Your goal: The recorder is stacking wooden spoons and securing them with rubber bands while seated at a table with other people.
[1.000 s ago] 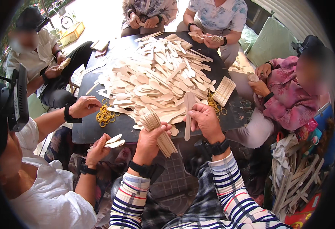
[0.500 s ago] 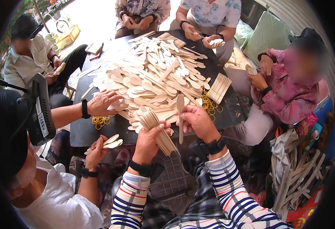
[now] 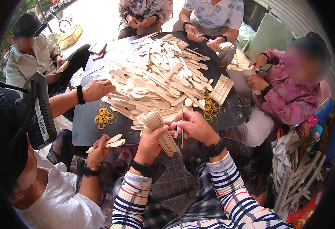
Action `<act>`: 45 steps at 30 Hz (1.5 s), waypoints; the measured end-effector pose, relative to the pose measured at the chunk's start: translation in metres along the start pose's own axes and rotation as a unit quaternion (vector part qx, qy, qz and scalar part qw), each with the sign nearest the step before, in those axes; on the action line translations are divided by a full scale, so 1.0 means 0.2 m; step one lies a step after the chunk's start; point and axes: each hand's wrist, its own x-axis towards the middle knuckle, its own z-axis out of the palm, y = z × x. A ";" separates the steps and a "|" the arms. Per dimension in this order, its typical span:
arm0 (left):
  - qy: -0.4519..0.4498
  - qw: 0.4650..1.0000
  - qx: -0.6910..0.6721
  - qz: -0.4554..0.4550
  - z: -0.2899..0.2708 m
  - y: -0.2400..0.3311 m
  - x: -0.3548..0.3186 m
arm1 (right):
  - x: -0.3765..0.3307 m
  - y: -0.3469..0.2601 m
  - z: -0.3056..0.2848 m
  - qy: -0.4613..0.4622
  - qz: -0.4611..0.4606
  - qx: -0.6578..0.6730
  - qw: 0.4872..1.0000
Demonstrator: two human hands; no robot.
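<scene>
In my left hand [image 3: 150,141] is a thick stack of wooden spoons [image 3: 154,120], tilted, with its handles pointing down toward my lap. My right hand [image 3: 195,128] pinches a single wooden spoon [image 3: 182,138], turned edge-on so that it looks like a thin stick. The fingertips of both hands nearly meet beside the stack. Just beyond my hands, a big heap of loose wooden spoons [image 3: 152,82] covers the middle of the dark table [image 3: 84,131].
Yellow rubber bands [image 3: 105,117] lie left of the heap, and more rubber bands [image 3: 212,108] at right beside a banded spoon bundle [image 3: 221,89]. A co-worker's hand [image 3: 98,89] reaches over the table from the left. Other people sit around it. Wood scraps [image 3: 299,179] fill the lower right.
My right hand has turned its spoon from flat-facing to edge-on and brought its fingertips toward the stack. The left co-worker's reaching hand has drawn back a little from the heap.
</scene>
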 end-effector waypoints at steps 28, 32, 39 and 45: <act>0.013 0.890 0.363 0.275 0.04 -0.12 -0.03 | -0.01 0.05 0.16 -0.021 -0.144 -0.202 0.969; 0.032 0.835 0.431 0.340 0.06 -0.08 -0.04 | -0.03 0.02 0.17 -0.033 -0.191 -0.187 0.963; -0.052 0.959 0.234 0.148 0.09 0.03 -0.11 | -0.06 -0.04 0.06 -0.024 -0.207 -0.087 0.974; -0.130 0.958 0.240 0.088 0.07 0.03 -0.10 | -0.07 -0.04 0.09 -0.103 -0.147 0.035 0.983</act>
